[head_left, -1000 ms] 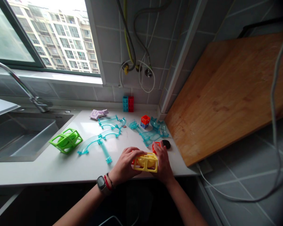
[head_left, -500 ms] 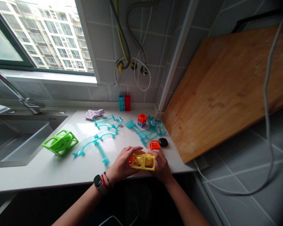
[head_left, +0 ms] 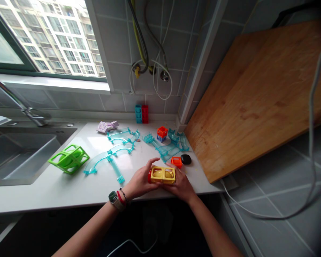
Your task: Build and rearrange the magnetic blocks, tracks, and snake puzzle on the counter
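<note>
The yellow block [head_left: 162, 175] is shiny, hard plastic. Left of it, the curved track pieces [head_left: 116, 170] are see-through blue plastic and the green frame [head_left: 69, 159] is glossy plastic. Under the block, the white counter [head_left: 56, 192] is smooth and a bit shiny. Right of it, the big board [head_left: 256, 96] is matt wood. Far left, the sink [head_left: 24, 157] is dull metal.
</note>
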Demonstrator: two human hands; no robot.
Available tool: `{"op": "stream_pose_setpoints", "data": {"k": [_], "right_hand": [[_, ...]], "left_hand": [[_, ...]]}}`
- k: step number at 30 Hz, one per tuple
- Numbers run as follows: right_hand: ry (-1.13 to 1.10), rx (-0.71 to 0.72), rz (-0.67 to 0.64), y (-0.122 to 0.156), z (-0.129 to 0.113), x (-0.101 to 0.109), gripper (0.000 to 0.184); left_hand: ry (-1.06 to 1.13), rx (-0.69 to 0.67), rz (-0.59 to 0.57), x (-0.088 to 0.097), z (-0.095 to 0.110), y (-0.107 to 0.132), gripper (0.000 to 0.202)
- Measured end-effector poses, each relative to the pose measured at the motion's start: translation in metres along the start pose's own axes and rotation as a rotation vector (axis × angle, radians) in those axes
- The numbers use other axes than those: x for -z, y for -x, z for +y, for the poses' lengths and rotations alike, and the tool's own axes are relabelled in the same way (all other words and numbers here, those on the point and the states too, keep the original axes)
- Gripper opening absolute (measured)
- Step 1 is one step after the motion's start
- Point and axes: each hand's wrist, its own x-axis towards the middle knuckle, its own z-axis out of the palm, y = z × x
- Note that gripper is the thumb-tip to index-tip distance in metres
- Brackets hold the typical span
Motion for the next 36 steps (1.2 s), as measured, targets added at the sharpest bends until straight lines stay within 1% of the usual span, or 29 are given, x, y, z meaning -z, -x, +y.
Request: {"op": "stream_pose_setpoints", "data": {"k": [4,10,12,15,17,21,26,31,36], "right_hand": [[-0.056,-0.020,-0.034,-0.002,0.000,0.002,0.092],[-0.203,-0.013,-0.055,-0.001,0.000,0.006,0.089],[-0.252,-0.015,-0.062,-0.002,-0.001,0.008,0.079],[-0.288,-0.052,-0.092,-0.002,0.000,0.009,0.060],[-0.302,-0.083,-0.103,-0.002,0.001,0.009,0.056],[-0.339,-0.106,-0.116,-0.003,0.000,0.010,0.057],[-0.366,-0.127,-0.126,-0.006,-0.003,0.012,0.058],[-0.421,-0.153,-0.149,-0.006,-0.005,0.013,0.059],[-0.431,-0.155,-0.149,-0.007,-0.005,0.013,0.061]], "left_hand": [[-0.035,-0.012,-0.027,0.002,0.000,-0.001,0.087],[-0.086,-0.041,-0.025,0.003,-0.006,0.000,0.084],[-0.066,-0.040,-0.030,0.004,-0.006,-0.001,0.084],[-0.017,-0.010,-0.072,0.008,-0.003,-0.003,0.089],[0.019,0.006,-0.102,0.011,-0.001,-0.005,0.093],[0.075,0.012,-0.112,0.014,-0.004,-0.008,0.095],[0.034,0.024,-0.111,0.016,-0.012,-0.014,0.096],[0.025,0.041,-0.122,0.017,-0.016,-0.018,0.104],[0.020,0.027,-0.117,0.017,-0.018,-0.019,0.100]]}}
